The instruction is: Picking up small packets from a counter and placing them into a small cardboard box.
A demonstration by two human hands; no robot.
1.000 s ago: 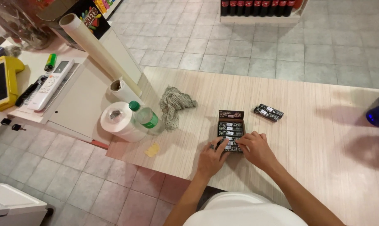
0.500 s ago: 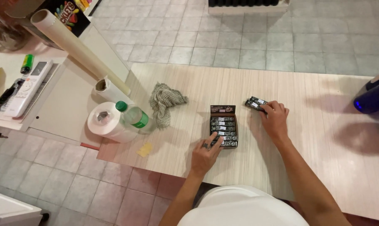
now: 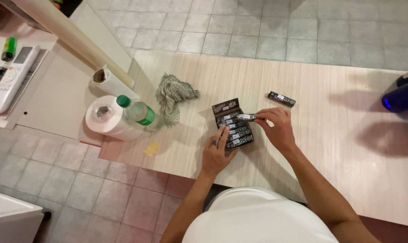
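Hands over the bench's near edge. Your left hand [image 3: 217, 153] rests on the near side of the display box [image 3: 233, 123], fingers spread loosely against the dark rolls packed in it. Your right hand [image 3: 276, 128] pinches one roll [image 3: 245, 117] between thumb and fingertips, held level just above the box. A second roll [image 3: 281, 98] lies loose farther back, well apart. Toward the left edge: crumpled rag [image 3: 172, 96], plastic bottle [image 3: 136, 110] and paper roll [image 3: 105, 118] touching.

Black-and-white candy packs [image 3: 234, 130] in black box [image 3: 226, 108]; grey-green mesh rag [image 3: 172, 96] and green-capped bottle [image 3: 136, 110] left of box; pale wood-grain table [image 3: 325, 135].
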